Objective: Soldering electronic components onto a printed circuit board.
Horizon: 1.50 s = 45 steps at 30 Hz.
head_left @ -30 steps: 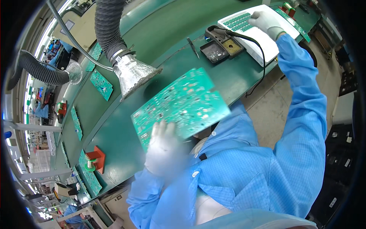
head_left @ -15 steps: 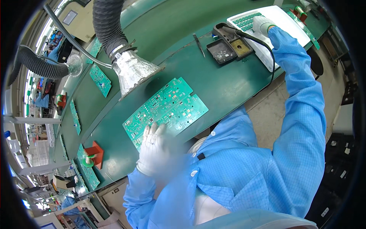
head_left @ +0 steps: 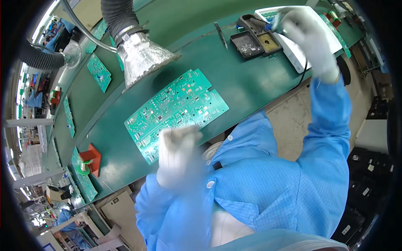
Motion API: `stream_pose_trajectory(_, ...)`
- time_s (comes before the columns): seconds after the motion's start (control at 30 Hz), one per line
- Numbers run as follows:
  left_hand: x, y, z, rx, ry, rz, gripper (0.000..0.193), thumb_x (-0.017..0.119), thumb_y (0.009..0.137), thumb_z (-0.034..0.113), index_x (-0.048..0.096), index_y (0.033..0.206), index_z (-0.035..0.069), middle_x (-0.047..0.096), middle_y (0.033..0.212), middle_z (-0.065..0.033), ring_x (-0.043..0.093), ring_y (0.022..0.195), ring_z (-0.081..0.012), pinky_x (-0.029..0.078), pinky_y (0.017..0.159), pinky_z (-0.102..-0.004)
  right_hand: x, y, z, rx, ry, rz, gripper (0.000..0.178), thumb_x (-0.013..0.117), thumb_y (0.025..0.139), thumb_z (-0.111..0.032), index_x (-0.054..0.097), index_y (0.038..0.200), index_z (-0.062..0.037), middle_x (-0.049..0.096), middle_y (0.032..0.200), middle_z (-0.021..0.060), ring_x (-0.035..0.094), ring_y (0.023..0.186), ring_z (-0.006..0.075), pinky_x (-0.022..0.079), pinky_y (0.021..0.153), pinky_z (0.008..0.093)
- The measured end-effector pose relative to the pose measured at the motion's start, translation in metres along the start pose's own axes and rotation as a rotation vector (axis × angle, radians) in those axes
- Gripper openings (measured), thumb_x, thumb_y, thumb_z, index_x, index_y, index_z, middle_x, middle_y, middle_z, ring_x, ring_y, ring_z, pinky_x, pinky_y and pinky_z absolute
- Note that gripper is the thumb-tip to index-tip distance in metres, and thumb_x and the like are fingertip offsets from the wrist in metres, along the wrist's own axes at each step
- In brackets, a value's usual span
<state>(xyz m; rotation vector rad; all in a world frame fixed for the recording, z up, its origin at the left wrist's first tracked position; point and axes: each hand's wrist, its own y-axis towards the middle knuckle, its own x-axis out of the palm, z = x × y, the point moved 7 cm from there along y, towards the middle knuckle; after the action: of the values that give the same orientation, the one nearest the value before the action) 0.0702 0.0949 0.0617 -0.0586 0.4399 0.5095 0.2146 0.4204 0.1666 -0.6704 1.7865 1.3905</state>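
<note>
- Currently, we have the large green circuit board [head_left: 173,111] lying flat on the green table [head_left: 259,83], just in front of us and left of the middle; its upper face carries many small parts, so laying it out looks done;
- at its near edge we hold our left hand [head_left: 178,146], fingers curled inward; blur and angle hide whether they pinch anything or touch the board, so we cannot tell;
- far to the right, our right hand [head_left: 307,39] is bent over the soldering iron [head_left: 268,26] at its stand [head_left: 250,24]; it seems to be on the handle, yet blur keeps us from telling whether the fingers have closed;
- we see no iron at the board, so no joint is being worked; how many joints are made or left, we cannot tell;
- beside the stand sit a dark scrap tray [head_left: 247,44] and a yellow sponge [head_left: 269,43], with tweezers [head_left: 221,36] to their left; behind our right hand is a white tray [head_left: 331,37];
- left of the board's far edge hangs a silver fume nozzle [head_left: 144,58]; farther left we have a solder spool [head_left: 83,168] by a red stand [head_left: 93,158], and another board [head_left: 99,72] beyond
</note>
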Motion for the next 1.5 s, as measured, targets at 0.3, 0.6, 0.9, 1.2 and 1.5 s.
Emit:
stream_pose_trajectory(0.3,0.013,0.056,0.001,0.069,-0.362,0.088,0.045,0.070,0.084,0.014,0.049,0.119,-0.004,0.060,0.100,-0.0188,0.059,0.095,-0.0352,0.051,0.089,-0.0423,0.091,-0.047,-0.176,-0.300,0.353,0.266,0.030,0.077,0.064,-0.005,0.063,0.091,-0.0090,0.067,0.098,0.0102,0.066,0.077,0.0274,0.054,0.065,0.0385)
stream_pose_trajectory(0.6,0.005,0.033,-0.003,0.527,0.675,0.258,0.027,0.071,0.077,0.010,0.060,0.102,0.008,0.062,0.092,-0.0130,0.057,0.095,-0.0332,0.050,0.081,-0.0395,0.119,-0.036,-0.181,-0.017,0.863,-0.087,0.022,0.070,0.075,0.000,0.058,0.094,0.0003,0.064,0.111,0.0195,0.065,0.087,0.0265,0.055,0.077,0.0333)
stream_pose_trajectory(0.9,-0.013,0.043,-0.045,-0.006,0.125,0.367,0.046,0.078,0.080,0.017,0.046,0.109,0.002,0.067,0.091,-0.0136,0.069,0.081,-0.0284,0.056,0.068,-0.0386,0.169,-0.017,-0.149,0.273,1.089,-0.422,0.027,0.071,0.087,-0.016,0.071,0.109,0.0001,0.067,0.101,0.0111,0.066,0.089,0.0178,0.053,0.078,0.0287)
stream_pose_trajectory(1.2,-0.015,0.055,-0.034,0.186,0.618,0.320,0.033,0.082,0.074,0.020,0.058,0.094,0.009,0.068,0.084,-0.0073,0.066,0.086,-0.0275,0.047,0.084,-0.0404,0.220,-0.004,-0.125,-0.295,0.294,-0.123,0.032,0.069,0.087,-0.035,0.073,0.110,-0.0135,0.069,0.102,0.0071,0.067,0.093,0.0260,0.054,0.080,0.0350)
stream_pose_trajectory(1.5,-0.010,0.066,-0.049,0.214,0.669,0.277,0.028,0.081,0.075,0.024,0.060,0.089,0.010,0.066,0.080,-0.0068,0.064,0.085,-0.0301,0.043,0.089,-0.0447,0.192,0.002,-0.149,-0.412,0.499,0.183,0.024,0.066,0.089,-0.034,0.072,0.104,-0.0161,0.066,0.092,0.0067,0.065,0.085,0.0264,0.052,0.073,0.0391)
